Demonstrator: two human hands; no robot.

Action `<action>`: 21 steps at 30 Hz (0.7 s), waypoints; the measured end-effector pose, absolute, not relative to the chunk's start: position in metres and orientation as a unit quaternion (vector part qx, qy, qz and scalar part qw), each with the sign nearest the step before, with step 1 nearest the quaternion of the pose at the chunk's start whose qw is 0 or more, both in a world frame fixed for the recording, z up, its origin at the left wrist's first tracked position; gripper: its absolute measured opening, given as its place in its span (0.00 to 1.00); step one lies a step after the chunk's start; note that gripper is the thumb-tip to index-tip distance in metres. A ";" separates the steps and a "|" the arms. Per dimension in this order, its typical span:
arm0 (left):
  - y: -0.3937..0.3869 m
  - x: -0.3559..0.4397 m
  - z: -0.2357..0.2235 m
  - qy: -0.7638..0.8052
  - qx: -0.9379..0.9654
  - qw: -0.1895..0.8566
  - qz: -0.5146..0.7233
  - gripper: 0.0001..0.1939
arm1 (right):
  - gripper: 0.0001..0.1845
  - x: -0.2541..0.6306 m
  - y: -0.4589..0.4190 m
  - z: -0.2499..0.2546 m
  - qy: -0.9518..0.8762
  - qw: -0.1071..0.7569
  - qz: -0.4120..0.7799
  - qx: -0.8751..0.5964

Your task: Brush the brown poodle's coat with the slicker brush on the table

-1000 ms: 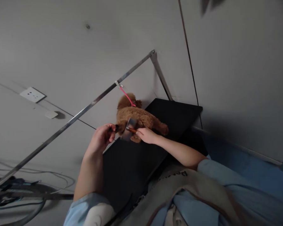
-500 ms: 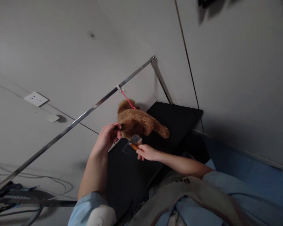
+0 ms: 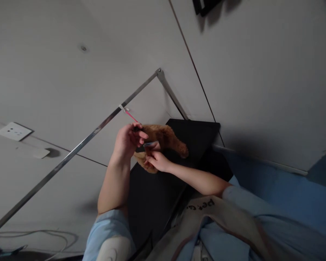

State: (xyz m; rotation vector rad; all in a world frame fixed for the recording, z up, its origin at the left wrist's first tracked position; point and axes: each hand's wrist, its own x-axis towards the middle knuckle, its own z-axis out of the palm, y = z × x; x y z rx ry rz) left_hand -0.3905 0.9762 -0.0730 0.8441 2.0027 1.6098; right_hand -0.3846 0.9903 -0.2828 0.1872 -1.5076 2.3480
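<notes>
A small brown curly dog (image 3: 167, 137) stands on a black table (image 3: 154, 195), tied by a pink leash (image 3: 131, 116) to a metal bar (image 3: 78, 145) overhead. My left hand (image 3: 129, 139) pinches a dark bit at the dog's near end between its fingertips. Just below it, my right hand (image 3: 156, 159) grips the orange handle of a slicker brush (image 3: 149, 146), its head against the dog's fur. Both hands hide the dog's near part.
A grey wall with a white socket plate (image 3: 14, 131) runs behind the table. The bar meets a slanted post (image 3: 171, 95) at the table's far corner. Cables (image 3: 43, 235) lie at the lower left. Blue floor (image 3: 277, 195) shows on the right.
My right hand has swung the brush off the dog, down toward me, then back up against the fur. My left hand has kept its pinch. The view has turned left.
</notes>
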 end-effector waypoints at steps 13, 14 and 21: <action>0.981 -0.385 -0.069 0.721 0.290 0.143 0.613 0.12 | 0.08 -0.379 1.016 -0.327 -0.704 0.079 0.706 0.019; 0.978 -0.383 -0.070 0.726 0.289 0.141 0.608 0.12 | 0.10 -0.377 1.017 -0.329 -0.707 0.048 0.705 0.018; 0.916 -0.380 -0.120 0.748 0.294 0.154 0.575 0.19 | 0.11 -0.358 1.039 -0.327 -0.808 0.184 0.559 0.016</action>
